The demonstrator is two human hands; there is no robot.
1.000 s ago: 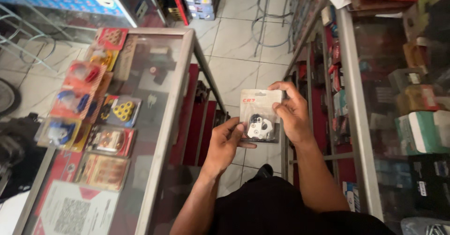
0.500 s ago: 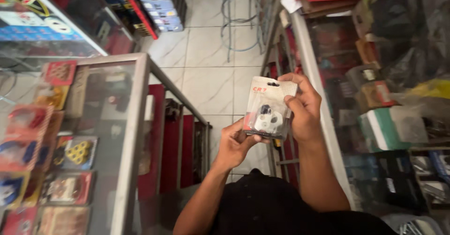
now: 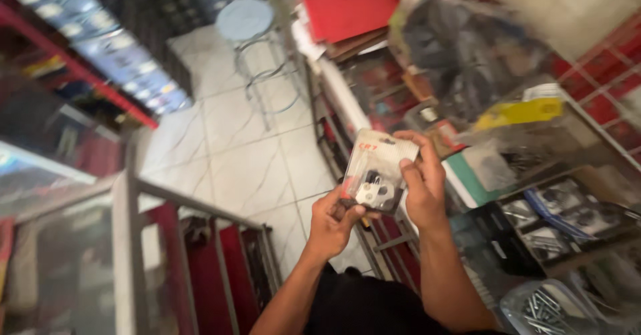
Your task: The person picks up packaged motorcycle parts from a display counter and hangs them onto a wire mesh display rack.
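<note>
Both hands hold a small clear plastic packet with a white card back and a black-and-silver metal part inside (image 3: 376,173), up in the air above the tiled floor (image 3: 227,154). The left hand (image 3: 332,223) pinches its lower corner, fingers clamped; the right hand (image 3: 422,185) wraps its right edge, fingers (image 3: 408,136) curled over the top.

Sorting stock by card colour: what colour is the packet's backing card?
White, with a red mark, on the packet held by both hands; head view.
</note>
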